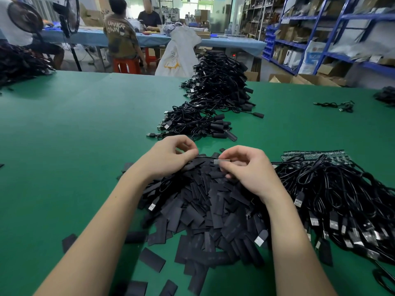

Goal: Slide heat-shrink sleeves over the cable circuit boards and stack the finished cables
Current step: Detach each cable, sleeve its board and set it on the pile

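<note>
Many loose sleeves [205,212], cable heaps [333,195] beside hands [245,169]

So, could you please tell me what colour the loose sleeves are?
Black, matte; sleeves show best in the head view.

We reach both bare forearms up from six o'clock, the left one slanting toward one o'clock and the right one toward eleven, so our hands nearly meet just above the middle of the view. Our left hand [171,155] sits at about ten o'clock of the right, palm turned down, wrist slightly bent, fingers curled in with the thumb and forefinger tips drawn close together. Our right hand [248,167] shows its back to us, knuckles raised, thumb and forefinger pinching a small silvery piece [222,161] that points toward nine o'clock.
</note>
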Demonstrator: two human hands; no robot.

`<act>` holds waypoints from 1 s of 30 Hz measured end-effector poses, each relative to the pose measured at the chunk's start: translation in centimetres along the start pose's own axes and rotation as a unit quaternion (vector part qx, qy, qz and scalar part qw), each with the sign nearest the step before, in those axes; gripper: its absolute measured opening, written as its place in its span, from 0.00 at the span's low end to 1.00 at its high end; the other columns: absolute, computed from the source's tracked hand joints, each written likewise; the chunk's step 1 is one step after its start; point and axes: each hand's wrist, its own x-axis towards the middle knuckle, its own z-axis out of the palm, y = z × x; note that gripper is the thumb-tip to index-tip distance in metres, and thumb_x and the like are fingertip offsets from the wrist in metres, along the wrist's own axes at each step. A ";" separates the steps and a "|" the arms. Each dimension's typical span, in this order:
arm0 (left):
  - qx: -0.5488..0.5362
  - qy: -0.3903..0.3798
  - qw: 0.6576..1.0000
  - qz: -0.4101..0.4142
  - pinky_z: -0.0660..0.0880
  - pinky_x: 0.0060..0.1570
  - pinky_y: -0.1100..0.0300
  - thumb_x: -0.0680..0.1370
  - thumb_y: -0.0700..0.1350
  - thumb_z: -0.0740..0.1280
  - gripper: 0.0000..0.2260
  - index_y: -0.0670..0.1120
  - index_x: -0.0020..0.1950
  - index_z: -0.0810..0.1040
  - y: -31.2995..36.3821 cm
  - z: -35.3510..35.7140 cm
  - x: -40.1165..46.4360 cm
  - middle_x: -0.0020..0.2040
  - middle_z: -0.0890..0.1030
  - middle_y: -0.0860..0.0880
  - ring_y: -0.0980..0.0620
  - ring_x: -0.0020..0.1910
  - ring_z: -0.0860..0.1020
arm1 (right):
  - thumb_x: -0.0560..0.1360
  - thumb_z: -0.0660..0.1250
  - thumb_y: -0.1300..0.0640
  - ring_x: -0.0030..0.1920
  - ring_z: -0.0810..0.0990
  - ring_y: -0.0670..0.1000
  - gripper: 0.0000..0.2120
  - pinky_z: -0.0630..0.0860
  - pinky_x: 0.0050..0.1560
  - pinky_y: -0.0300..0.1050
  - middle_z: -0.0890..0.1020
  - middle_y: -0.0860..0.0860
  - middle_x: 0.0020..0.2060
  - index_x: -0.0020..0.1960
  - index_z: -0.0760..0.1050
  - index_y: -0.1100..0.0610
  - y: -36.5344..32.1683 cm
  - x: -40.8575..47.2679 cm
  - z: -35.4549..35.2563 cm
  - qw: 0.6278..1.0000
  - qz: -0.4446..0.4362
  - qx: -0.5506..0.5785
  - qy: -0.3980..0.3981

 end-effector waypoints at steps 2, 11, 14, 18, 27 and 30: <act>-0.019 0.017 0.999 0.026 0.76 0.49 0.63 0.80 0.51 0.68 0.04 0.54 0.51 0.82 0.8 0.5 0.1 0.48 0.84 0.57 0.59 0.46 0.81 | 0.74 0.76 0.63 0.38 0.86 0.50 0.06 0.84 0.47 0.46 0.87 0.48 0.39 0.44 0.84 0.52 -0.4 0.0 0.1 1.000 -0.021 -0.004 -0.015; -0.119 -0.078 0.990 0.001 0.69 0.30 0.67 0.80 0.55 0.70 0.09 0.52 0.48 0.86 1.4 0.7 -0.6 0.34 0.79 0.56 0.57 0.28 0.70 | 0.74 0.76 0.56 0.32 0.76 0.41 0.07 0.75 0.42 0.39 0.85 0.41 0.40 0.46 0.83 0.44 -0.8 -0.1 0.4 0.996 -0.085 -0.033 0.000; -0.144 -0.090 0.985 -0.020 0.66 0.26 0.69 0.79 0.54 0.70 0.07 0.53 0.48 0.86 1.6 0.4 -0.8 0.42 0.86 0.52 0.58 0.25 0.67 | 0.74 0.76 0.54 0.30 0.76 0.40 0.11 0.76 0.41 0.40 0.86 0.41 0.39 0.53 0.80 0.42 -1.2 0.0 0.6 0.997 -0.072 -0.037 0.011; -0.159 -0.057 0.983 -0.066 0.64 0.25 0.68 0.79 0.50 0.71 0.04 0.52 0.48 0.84 1.3 -0.1 -0.7 0.47 0.87 0.48 0.56 0.28 0.68 | 0.71 0.78 0.48 0.32 0.77 0.36 0.06 0.71 0.39 0.38 0.84 0.36 0.35 0.45 0.82 0.43 -1.6 0.0 0.3 0.987 -0.028 -0.159 -0.003; -0.170 0.019 0.979 -0.108 0.63 0.24 0.68 0.77 0.43 0.71 0.04 0.51 0.44 0.81 0.8 -0.1 -0.2 0.50 0.86 0.43 0.60 0.27 0.70 | 0.62 0.78 0.33 0.47 0.83 0.46 0.17 0.80 0.52 0.46 0.85 0.41 0.42 0.43 0.83 0.43 -2.9 -0.1 2.5 0.919 0.082 -0.379 -0.069; -0.168 0.017 0.980 -0.107 0.65 0.26 0.67 0.77 0.44 0.71 0.04 0.52 0.44 0.81 0.7 -0.2 -0.2 0.51 0.86 0.42 0.59 0.28 0.71 | 0.64 0.79 0.37 0.46 0.83 0.45 0.12 0.80 0.54 0.47 0.84 0.40 0.39 0.42 0.84 0.43 -2.8 -0.2 2.4 0.924 0.077 -0.365 -0.087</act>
